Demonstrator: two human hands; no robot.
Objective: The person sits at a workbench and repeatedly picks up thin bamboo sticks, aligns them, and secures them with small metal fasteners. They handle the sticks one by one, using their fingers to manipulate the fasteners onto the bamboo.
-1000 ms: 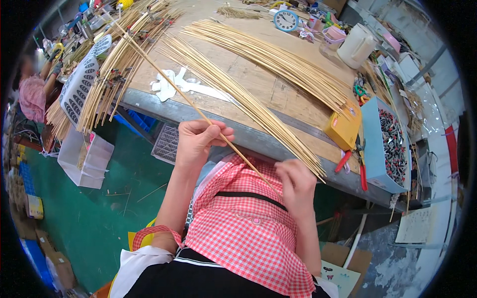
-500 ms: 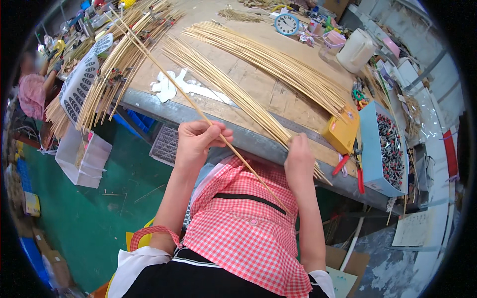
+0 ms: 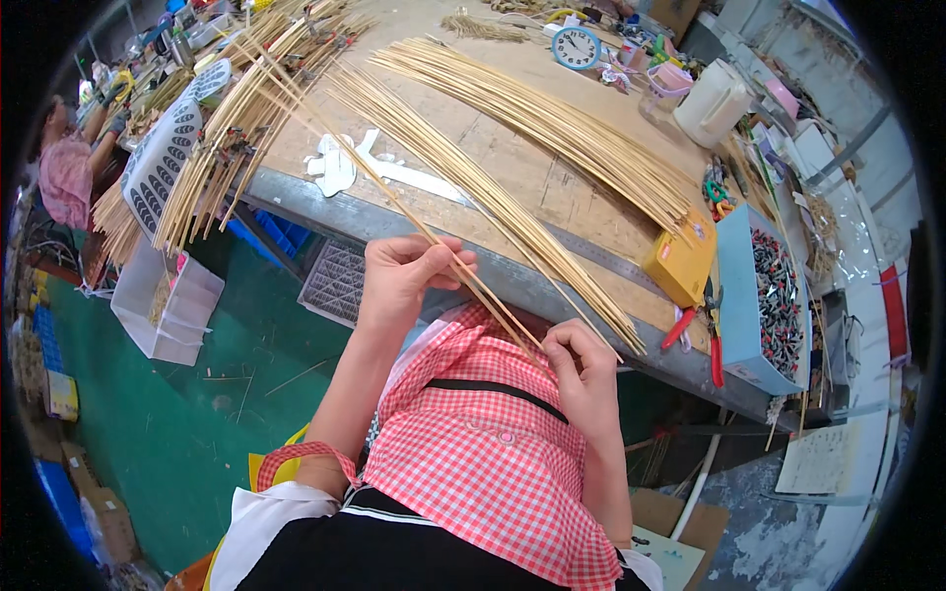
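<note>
My left hand (image 3: 402, 281) pinches thin bamboo strips (image 3: 399, 205) between thumb and fingertips. Two strips appear to lie close together there, slanting from the upper left down across my lap; their far ends are blurred. At the lower end, my right hand (image 3: 586, 369) is closed in a pinch at the strips, just off the table's front edge. Beyond my hands, a loose bundle of bamboo strips (image 3: 493, 212) lies slantwise on the wooden table (image 3: 473, 128). A second, larger bundle (image 3: 542, 123) rests farther back.
Clipped strip bundles (image 3: 212, 167) overhang the table's left edge. At right are a yellow box (image 3: 680, 261), red-handled pliers (image 3: 713, 345) and a blue box of small clips (image 3: 734, 295). A white kettle (image 3: 713, 103) and clock (image 3: 575, 47) stand behind. Another person (image 3: 69, 172) works at far left.
My right hand has moved from the near bundle's end down and left to the held strips' lower end. A second strip now shows beside the one in my left hand.
</note>
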